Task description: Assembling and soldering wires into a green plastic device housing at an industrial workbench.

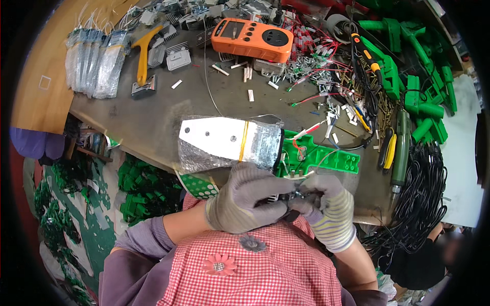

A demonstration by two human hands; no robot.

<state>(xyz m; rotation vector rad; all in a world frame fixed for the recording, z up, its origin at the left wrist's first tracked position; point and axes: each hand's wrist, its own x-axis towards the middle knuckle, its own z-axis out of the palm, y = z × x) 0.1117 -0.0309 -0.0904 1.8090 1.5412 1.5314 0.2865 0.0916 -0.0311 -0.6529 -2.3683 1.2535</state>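
My gloved left hand (250, 200) and gloved right hand (326, 204) meet close to my apron, at the table's near edge. Their fingers are closed round a small dark part with a metallic look (295, 198); the gloves cover most of it, so its kind is unclear. Just beyond them lies an open green plastic handle shell (326, 157) with red and white wires (306, 133). Joined to its left end is a flat white plate (214, 135), partly wrapped in clear bubble wrap (196, 157) and bound with a yellow rubber band (245, 140).
An orange meter (252, 40) lies at the back, beside heaped metal parts, screws and red wires. A yellow-handled scraper (144, 56) and wrapped bundles (97, 61) are at left. To the right are a green electric screwdriver (401, 148), pliers (389, 148), green shells (426, 102) and black cables (421, 188).
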